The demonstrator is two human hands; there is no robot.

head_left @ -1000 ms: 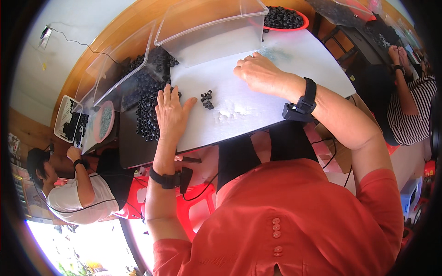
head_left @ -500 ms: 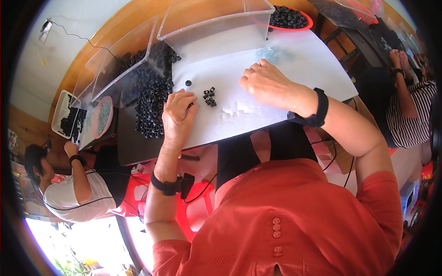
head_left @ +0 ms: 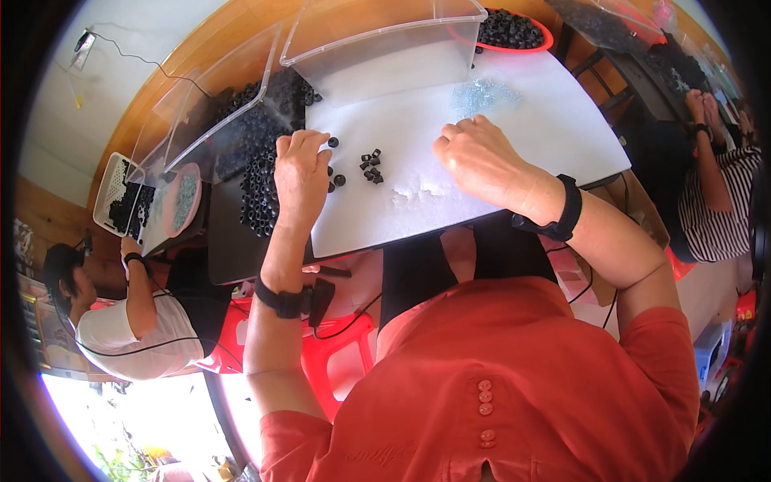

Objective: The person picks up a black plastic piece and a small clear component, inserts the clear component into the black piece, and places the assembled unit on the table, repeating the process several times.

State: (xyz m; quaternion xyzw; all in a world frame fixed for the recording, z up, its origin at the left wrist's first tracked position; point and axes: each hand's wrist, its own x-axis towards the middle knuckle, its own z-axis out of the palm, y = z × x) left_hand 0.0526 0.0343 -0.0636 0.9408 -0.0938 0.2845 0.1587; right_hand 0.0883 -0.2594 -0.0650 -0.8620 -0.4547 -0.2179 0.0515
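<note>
My left hand [head_left: 300, 178] hovers at the edge of a large heap of black ring-shaped parts [head_left: 259, 189], fingers bent and thumb apart, with nothing visible in it. Beside its fingertips lie a few black round parts [head_left: 339, 180] on the white table top. My right hand [head_left: 484, 159] is closed in a pinch just nearer than a scatter of tiny clear bluish pieces [head_left: 482, 98]. Whatever its fingertips hold is hidden. Between the two hands sits a small cluster of black angular parts [head_left: 372, 167].
A clear plastic bin [head_left: 385, 68] stands at the back of the white table [head_left: 554, 120]. Behind it on the right is a red bowl [head_left: 549, 38] of black parts. Another tilted clear bin [head_left: 215, 124] borders the heap. Co-workers sit left [head_left: 132, 337] and right [head_left: 715, 193].
My left hand has moved slightly away and to the left, and more round black parts show beside it. My right hand has come a little right and nearer, still pinched.
</note>
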